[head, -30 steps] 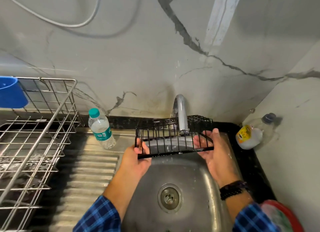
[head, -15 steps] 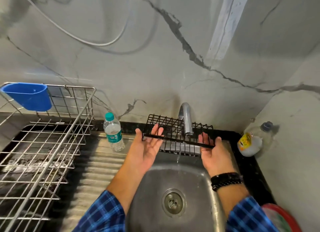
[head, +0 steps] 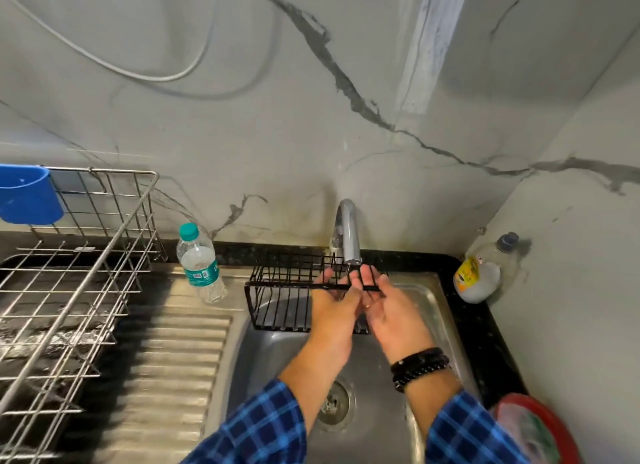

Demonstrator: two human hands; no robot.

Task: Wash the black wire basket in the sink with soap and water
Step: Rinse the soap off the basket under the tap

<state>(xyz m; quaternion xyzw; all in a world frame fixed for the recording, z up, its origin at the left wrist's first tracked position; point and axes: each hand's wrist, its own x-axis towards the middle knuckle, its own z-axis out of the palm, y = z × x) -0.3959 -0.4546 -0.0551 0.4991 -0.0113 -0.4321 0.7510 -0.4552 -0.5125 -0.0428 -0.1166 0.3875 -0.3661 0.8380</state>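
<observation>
Across the top of the frame a grey veined wall (head: 242, 117) fills the background. At the left edge stands a steel wire drying rack (head: 72, 290), with a ribbed drainboard (head: 173, 359) beside it. The steel sink (head: 431, 308) takes the lower centre, and the black wire basket (head: 277, 290) sits at its back edge, upright, its right end directly under the tap (head: 348, 231). Both hands meet at that right end. The left hand (head: 334, 308) shows its back, with fingers reaching over the front rail; they are blurred, so whether they curl on the wire cannot be told. The right hand (head: 393, 311) lies palm up, its fingers straight and spread behind the rail, touching it. A clear water bottle (head: 201, 266) stands left of the basket, and a soap bottle (head: 481, 273) sits in the right corner. A blue cup (head: 27, 200) hangs on the rack at the left.
</observation>
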